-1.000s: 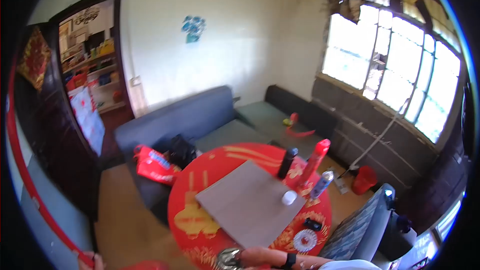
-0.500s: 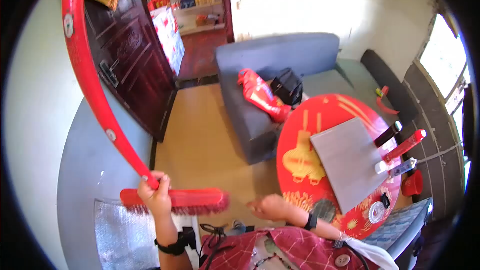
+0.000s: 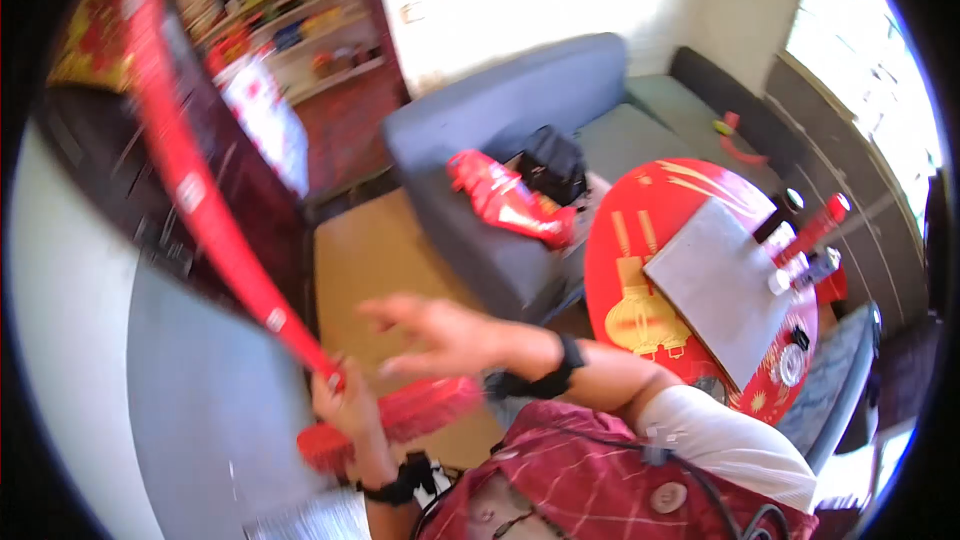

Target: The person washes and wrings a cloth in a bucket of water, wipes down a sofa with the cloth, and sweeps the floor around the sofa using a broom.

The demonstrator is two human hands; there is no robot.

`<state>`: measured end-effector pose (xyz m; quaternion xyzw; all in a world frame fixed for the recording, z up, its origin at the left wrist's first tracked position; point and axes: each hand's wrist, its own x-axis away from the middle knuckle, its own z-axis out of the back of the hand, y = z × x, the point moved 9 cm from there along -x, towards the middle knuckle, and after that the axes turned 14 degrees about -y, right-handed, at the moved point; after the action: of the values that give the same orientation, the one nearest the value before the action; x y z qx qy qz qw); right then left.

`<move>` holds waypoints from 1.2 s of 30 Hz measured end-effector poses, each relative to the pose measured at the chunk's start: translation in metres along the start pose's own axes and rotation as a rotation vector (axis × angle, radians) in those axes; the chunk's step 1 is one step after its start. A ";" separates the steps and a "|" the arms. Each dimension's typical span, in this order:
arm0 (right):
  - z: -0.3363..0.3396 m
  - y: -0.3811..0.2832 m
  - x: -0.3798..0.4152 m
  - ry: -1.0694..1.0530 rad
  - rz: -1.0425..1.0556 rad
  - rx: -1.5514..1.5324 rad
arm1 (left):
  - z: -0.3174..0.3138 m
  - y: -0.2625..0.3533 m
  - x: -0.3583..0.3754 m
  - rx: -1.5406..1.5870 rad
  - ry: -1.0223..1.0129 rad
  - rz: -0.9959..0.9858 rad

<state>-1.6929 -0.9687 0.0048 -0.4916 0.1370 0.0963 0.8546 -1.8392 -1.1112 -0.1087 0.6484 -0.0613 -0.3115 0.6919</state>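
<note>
The sofa [image 3: 520, 140] stands beyond both hands. The broom [image 3: 390, 420] is upright, its brush just below the left hand [image 3: 345, 405], whose grip is clamped on the handle. The right hand [image 3: 440, 335] hovers above the brush, fingers spread. No sweeping is visible yet.

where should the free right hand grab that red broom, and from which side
On the long red handle just above the left hand, coming from the right side. The right hand is open and already near it, the handle slants up-left, and the bristle head offers no firm hold.
</note>
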 end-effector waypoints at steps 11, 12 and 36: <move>0.133 0.092 -0.222 0.268 0.320 -0.029 | -0.090 -0.092 -0.266 -0.275 -0.072 -0.040; 0.145 0.101 -0.241 0.194 0.215 -0.133 | -0.097 -0.097 -0.286 -0.304 -0.080 -0.022; 0.298 0.520 -0.610 0.407 -0.037 -0.344 | -0.118 -0.173 -0.799 0.358 -0.717 -0.154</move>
<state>-2.3825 -0.4701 -0.0752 -0.6415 0.2785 0.0016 0.7148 -2.4806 -0.5959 -0.0335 0.6114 -0.3032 -0.5532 0.4777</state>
